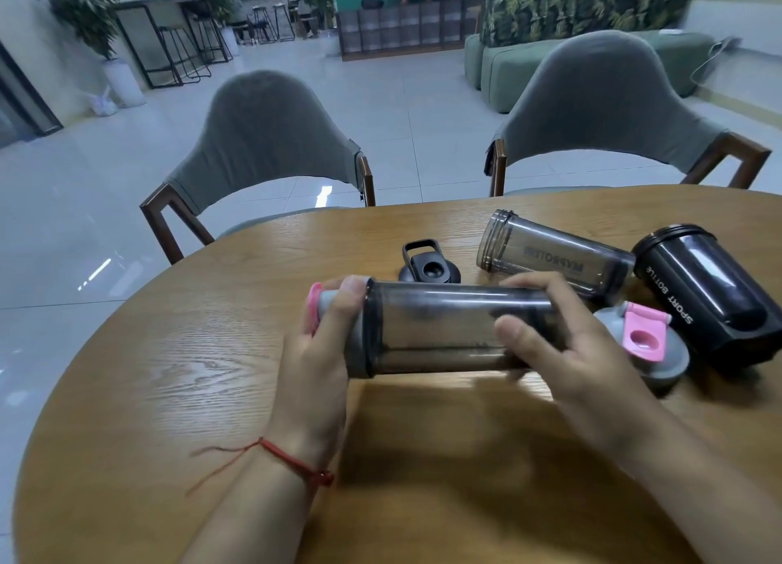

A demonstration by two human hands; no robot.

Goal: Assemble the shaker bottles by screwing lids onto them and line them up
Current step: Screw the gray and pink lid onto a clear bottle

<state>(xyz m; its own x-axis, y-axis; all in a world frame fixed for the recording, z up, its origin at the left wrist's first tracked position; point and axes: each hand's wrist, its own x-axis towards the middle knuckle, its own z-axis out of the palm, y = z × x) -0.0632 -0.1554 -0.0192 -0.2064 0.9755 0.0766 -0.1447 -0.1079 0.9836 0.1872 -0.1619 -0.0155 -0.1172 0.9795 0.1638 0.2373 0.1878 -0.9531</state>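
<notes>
— Two hands on one bottle, am I seeing that right?

— Yes. The left hand (315,352) has its fingers (345,305) curled tight around the grey screw lid with the pink flip cap (334,309), and the right hand (563,343) wraps thumb and fingers around the far end of the smoky translucent shaker bottle (444,330). It's held sideways just above the round wooden table (169,373), lid end to the left.

— What's around it?

— Just behind the bottle, a black lid with a carry loop (427,265) lies on the tabletop. To the right, a second smoky translucent bottle with dark lettering (550,254) lies on its side, mouth open, partly hidden by the right hand's fingers. Beside that lies a black bottle printed SPORT BOTTLE (702,292), also lidless. A second grey lid with a pink flap (647,343) sits between the right hand and the black bottle.

— So the count?

— Three bottles, three lids. Two grey upholstered chairs (271,136) stand across the table. A red string bracelet (292,462) circles the left wrist.
</notes>
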